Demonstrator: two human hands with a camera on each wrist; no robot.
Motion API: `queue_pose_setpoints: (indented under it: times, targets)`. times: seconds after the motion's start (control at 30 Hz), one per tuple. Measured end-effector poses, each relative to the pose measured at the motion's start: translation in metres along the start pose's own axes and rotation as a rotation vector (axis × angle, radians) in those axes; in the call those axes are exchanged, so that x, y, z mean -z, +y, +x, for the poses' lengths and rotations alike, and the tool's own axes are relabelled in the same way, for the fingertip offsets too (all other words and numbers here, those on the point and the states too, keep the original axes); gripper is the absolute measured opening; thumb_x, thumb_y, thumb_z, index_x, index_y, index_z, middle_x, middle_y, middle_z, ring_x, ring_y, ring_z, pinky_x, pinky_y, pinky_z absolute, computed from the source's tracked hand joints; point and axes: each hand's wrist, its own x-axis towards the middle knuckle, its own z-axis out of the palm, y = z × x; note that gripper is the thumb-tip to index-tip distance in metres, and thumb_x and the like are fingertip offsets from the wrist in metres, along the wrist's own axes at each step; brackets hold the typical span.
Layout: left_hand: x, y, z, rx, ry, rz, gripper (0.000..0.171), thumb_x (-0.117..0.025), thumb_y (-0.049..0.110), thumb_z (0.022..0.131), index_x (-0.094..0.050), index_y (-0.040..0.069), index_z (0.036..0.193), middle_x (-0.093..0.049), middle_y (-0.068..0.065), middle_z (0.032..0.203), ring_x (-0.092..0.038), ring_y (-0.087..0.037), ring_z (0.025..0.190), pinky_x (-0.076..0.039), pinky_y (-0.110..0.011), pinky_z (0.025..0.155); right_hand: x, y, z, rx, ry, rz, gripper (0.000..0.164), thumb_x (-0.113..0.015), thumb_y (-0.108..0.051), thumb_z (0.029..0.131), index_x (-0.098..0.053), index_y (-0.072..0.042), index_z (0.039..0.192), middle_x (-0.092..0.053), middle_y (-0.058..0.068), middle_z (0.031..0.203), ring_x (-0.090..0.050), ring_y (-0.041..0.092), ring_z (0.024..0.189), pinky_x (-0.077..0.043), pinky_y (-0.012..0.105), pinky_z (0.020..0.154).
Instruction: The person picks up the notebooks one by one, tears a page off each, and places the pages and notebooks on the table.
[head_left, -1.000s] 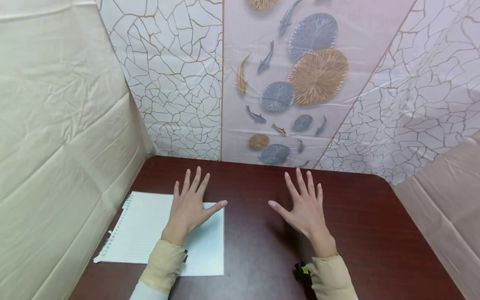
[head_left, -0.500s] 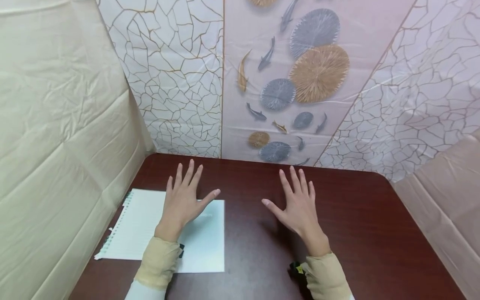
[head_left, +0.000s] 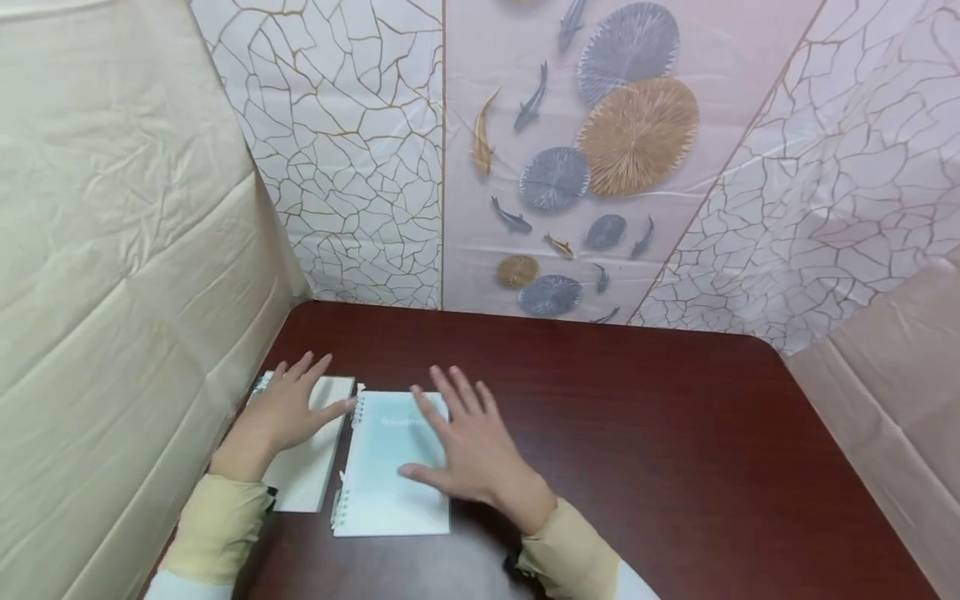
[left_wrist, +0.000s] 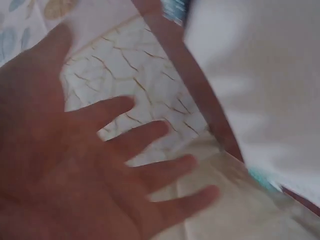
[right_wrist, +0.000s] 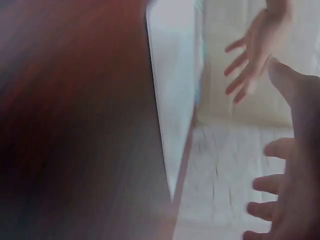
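Two spiral notebooks lie side by side at the left of the table. The left one shows a pale page; the other has a light blue-to-white cover with faint lettering. Over the left notebook my left hand is spread, hiding its upper middle, while the forearm covers its lower left. My right hand, fingers apart, overlaps the right edge of the blue notebook. Neither hand holds anything. In the left wrist view, the spread left hand is apart from a white notebook surface.
The dark red-brown table extends to the right of the notebooks. A patterned cloth with fish and round leaf prints hangs behind it. Beige cloth drapes along the left side, and more cloth along the right.
Both hands have moved left, the left hand from between the notebooks to over the left one, the right hand to the blue notebook's edge. The gap between the notebooks now shows.
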Motion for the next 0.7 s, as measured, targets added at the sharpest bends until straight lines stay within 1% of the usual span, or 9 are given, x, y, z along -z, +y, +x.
queue_pose_setpoints:
  times: [0.1, 0.17, 0.2, 0.27, 0.33, 0.43, 0.57, 0.63, 0.7]
  targets:
    - [0.001, -0.013, -0.017, 0.037, -0.092, 0.013, 0.097, -0.069, 0.058, 0.089, -0.034, -0.003, 0.155, -0.022, -0.043, 0.156, -0.015, -0.069, 0.137, -0.03, -0.083, 0.099, -0.006, -0.022, 0.01, 0.073, -0.145, 0.018, 0.104, -0.03, -0.091, 0.085, -0.005, -0.029, 0.164, 0.001, 0.01, 0.171, -0.002, 0.036, 0.154, -0.021, 0.064, 0.119]
    - [-0.001, -0.017, -0.025, 0.069, -0.15, 0.017, 0.101, -0.074, 0.058, 0.085, -0.034, -0.004, 0.154, -0.02, -0.044, 0.156, -0.013, -0.071, 0.136, -0.029, -0.086, 0.097, -0.008, -0.033, 0.014, 0.101, -0.246, 0.039, 0.105, -0.034, -0.092, 0.083, -0.006, -0.031, 0.164, -0.003, 0.01, 0.172, -0.005, 0.036, 0.154, -0.024, 0.065, 0.118]
    - [-0.002, -0.018, -0.027, 0.086, -0.169, 0.018, 0.105, -0.076, 0.059, 0.082, -0.034, -0.004, 0.154, -0.02, -0.044, 0.156, -0.012, -0.072, 0.136, -0.027, -0.087, 0.096, -0.009, -0.037, 0.015, 0.106, -0.291, 0.047, 0.106, -0.037, -0.092, 0.082, -0.006, -0.032, 0.164, -0.006, 0.009, 0.172, -0.006, 0.036, 0.154, -0.026, 0.065, 0.118]
    - [-0.008, -0.017, -0.028, 0.118, -0.202, 0.01, 0.109, -0.079, 0.059, 0.078, -0.033, -0.004, 0.155, -0.018, -0.043, 0.157, -0.008, -0.072, 0.136, -0.023, -0.091, 0.094, -0.011, -0.042, 0.016, 0.099, -0.367, 0.05, 0.108, -0.042, -0.091, 0.081, -0.006, -0.033, 0.164, -0.009, 0.009, 0.171, -0.011, 0.037, 0.153, -0.03, 0.064, 0.116]
    - [-0.014, -0.016, -0.028, 0.145, -0.223, 0.007, 0.112, -0.082, 0.058, 0.076, -0.031, -0.004, 0.156, -0.015, -0.041, 0.159, -0.004, -0.072, 0.136, -0.021, -0.094, 0.089, -0.013, -0.047, 0.015, 0.087, -0.412, 0.043, 0.11, -0.047, -0.091, 0.079, -0.006, -0.034, 0.164, -0.01, 0.009, 0.171, -0.014, 0.037, 0.153, -0.034, 0.064, 0.114]
    - [-0.02, -0.018, -0.029, 0.161, -0.229, -0.014, 0.115, -0.085, 0.054, 0.074, -0.03, -0.004, 0.156, -0.012, -0.041, 0.159, -0.002, -0.073, 0.135, -0.022, -0.095, 0.085, -0.017, -0.052, 0.015, 0.083, -0.419, 0.023, 0.114, -0.051, -0.091, 0.076, -0.006, -0.034, 0.164, -0.011, 0.009, 0.171, -0.017, 0.039, 0.152, -0.039, 0.063, 0.11]
    - [-0.025, -0.026, -0.03, 0.153, -0.206, -0.029, 0.115, -0.085, 0.053, 0.074, -0.029, -0.003, 0.157, -0.01, -0.042, 0.159, -0.001, -0.075, 0.134, -0.027, -0.094, 0.082, -0.02, -0.055, 0.013, 0.104, -0.389, -0.004, 0.116, -0.05, -0.092, 0.075, -0.009, -0.032, 0.164, -0.012, 0.01, 0.171, -0.016, 0.041, 0.152, -0.039, 0.065, 0.109]
    - [-0.026, -0.027, -0.029, 0.142, -0.192, -0.029, 0.114, -0.085, 0.054, 0.074, -0.029, -0.002, 0.157, -0.01, -0.042, 0.159, -0.001, -0.075, 0.133, -0.026, -0.094, 0.08, -0.019, -0.05, 0.011, 0.109, -0.385, 0.009, 0.114, -0.053, -0.09, 0.075, -0.013, -0.031, 0.164, -0.013, 0.011, 0.171, -0.014, 0.042, 0.152, -0.037, 0.068, 0.11]
    - [-0.028, -0.024, -0.025, 0.132, -0.185, -0.035, 0.114, -0.084, 0.055, 0.074, -0.029, -0.001, 0.157, -0.01, -0.042, 0.159, 0.0, -0.075, 0.133, -0.026, -0.095, 0.079, -0.019, -0.041, 0.009, 0.112, -0.386, 0.028, 0.112, -0.056, -0.087, 0.076, -0.016, -0.029, 0.164, -0.013, 0.013, 0.17, -0.013, 0.043, 0.151, -0.034, 0.07, 0.11]
